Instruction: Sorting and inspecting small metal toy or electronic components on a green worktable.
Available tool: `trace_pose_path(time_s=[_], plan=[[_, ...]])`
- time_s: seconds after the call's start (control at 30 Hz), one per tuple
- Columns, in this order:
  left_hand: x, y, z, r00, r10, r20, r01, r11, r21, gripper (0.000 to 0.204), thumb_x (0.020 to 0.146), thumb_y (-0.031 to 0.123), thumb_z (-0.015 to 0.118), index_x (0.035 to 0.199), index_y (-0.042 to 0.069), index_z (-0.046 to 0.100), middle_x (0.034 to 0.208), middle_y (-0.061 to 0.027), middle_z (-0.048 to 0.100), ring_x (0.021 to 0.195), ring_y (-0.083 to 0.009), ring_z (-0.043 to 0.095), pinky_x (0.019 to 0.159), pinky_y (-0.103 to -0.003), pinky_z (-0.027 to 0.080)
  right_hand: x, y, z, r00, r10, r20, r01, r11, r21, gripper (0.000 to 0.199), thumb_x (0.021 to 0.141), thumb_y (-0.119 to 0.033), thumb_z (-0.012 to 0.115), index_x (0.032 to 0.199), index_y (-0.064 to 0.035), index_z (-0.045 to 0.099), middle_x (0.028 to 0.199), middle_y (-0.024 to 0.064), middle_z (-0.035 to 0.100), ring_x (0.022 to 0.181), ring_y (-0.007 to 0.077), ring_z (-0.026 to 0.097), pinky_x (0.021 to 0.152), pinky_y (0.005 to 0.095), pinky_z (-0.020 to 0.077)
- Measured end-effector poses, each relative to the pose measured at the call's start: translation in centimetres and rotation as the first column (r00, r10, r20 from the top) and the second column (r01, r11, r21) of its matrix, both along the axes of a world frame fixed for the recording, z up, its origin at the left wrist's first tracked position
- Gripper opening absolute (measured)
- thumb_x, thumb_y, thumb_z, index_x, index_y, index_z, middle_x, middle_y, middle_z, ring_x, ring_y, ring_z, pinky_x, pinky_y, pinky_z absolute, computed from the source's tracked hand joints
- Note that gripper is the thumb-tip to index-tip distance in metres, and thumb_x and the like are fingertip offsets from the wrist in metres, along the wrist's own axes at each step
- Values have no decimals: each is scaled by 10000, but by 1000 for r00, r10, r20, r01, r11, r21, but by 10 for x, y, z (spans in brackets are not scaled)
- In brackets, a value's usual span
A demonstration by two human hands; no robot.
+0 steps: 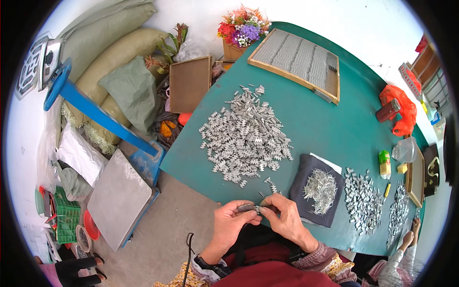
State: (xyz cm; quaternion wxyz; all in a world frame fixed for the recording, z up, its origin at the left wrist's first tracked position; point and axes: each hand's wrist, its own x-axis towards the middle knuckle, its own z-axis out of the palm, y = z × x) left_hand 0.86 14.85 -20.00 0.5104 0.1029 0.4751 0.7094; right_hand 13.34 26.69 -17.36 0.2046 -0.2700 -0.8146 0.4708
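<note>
My two hands meet at the table's near edge, fingertips almost touching. My left hand (233,220) is closed around a small dark grey metal piece (245,207), narrow and rounded. My right hand (283,216) pinches at the right end of that piece; what lies between its fingertips is too small to make out. Just beyond them a few loose toothed metal pieces (271,184) lie beside a large heap of similar silvery pieces (246,138). To the right, a pile of thin metal pins (320,191) rests on a folded dark cloth (302,203).
On the green table (315,124) are a wooden-framed tray (294,62) of metal rows, further piles of metal parts (363,201), a bottle (384,165) and a red bag (405,107). Another person's hands (411,234) work at the right. A platform scale (119,196) stands left.
</note>
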Motion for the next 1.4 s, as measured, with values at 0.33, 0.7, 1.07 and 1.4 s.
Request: trace_pose_path(time_s=[0.33,0.7,1.07,1.4], plan=[[1,-3,-3,996,-48,-69,48,999,-14,169,908,-36,624,1066,-93,615,914,-170,692,794,-234,714,692,-315,617,5,0,1,995,61,-72,-46,979,199,109,815,4,643,895,-1,568,800,146,574,729,344,594,631,411,482],[5,-3,2,979,-140,-150,134,990,-46,146,923,-27,608,1051,-97,620,886,-159,700,779,-219,717,687,-307,614,8,1,3,991,116,-67,-96,963,252,123,804,13,637,897,-13,562,807,142,572,731,351,587,645,421,480],[16,14,7,965,-205,-166,203,979,-32,146,921,-20,612,1044,-90,650,902,-150,704,783,-216,718,661,-300,615,25,3,1,997,-1,-77,12,989,144,101,820,42,632,886,-4,572,781,142,586,695,339,595,613,404,478],[17,27,2,953,-232,-193,218,972,-90,104,905,-20,622,972,-89,660,837,-142,684,713,-225,712,624,-316,620,102,38,10,926,-377,-7,362,886,290,130,805,36,666,919,-19,641,802,130,600,707,318,606,620,378,490]])
